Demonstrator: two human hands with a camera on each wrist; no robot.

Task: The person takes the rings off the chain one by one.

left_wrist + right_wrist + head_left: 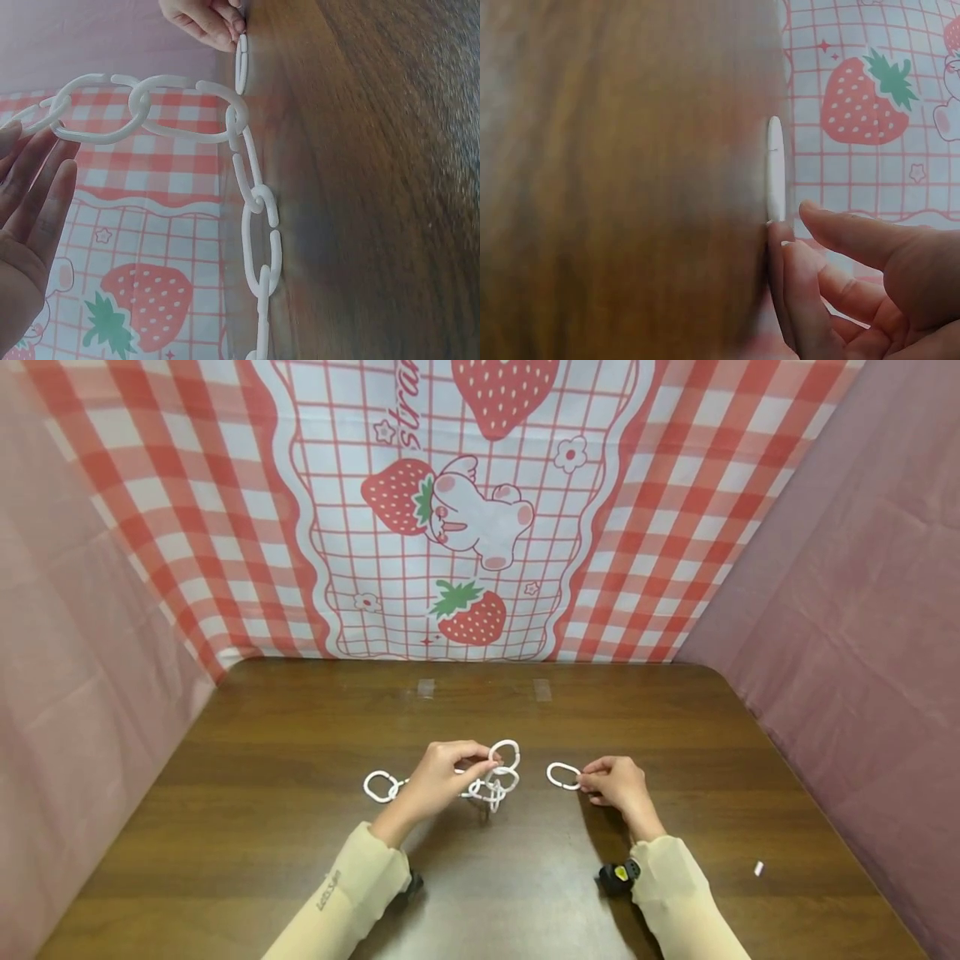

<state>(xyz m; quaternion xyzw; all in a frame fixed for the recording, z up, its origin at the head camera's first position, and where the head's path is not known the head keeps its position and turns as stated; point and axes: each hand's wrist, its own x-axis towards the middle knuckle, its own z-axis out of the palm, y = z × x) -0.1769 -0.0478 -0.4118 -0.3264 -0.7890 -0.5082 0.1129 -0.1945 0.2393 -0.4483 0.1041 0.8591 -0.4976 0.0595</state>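
Observation:
In the head view my left hand (442, 777) pinches the raised end link of a white plastic chain (505, 779). Part of the chain hangs below the fingers, and its other end lies on the table to the left, partly hidden behind the hand. The left wrist view shows the linked ovals, several with a slit in one side, running from the left hand (30, 217) down to the table. A separate white link (563, 776) lies to the right, touched at its near end by the fingers of my right hand (615, 783). The right thumb stands apart from that link (775, 172).
Both hands are over a brown wooden table (262, 860). A small white piece (759, 867) lies at the right. Two clear tape strips, one being this tape (542, 690), sit near the back edge. A strawberry-print cloth (450, 610) hangs behind the table.

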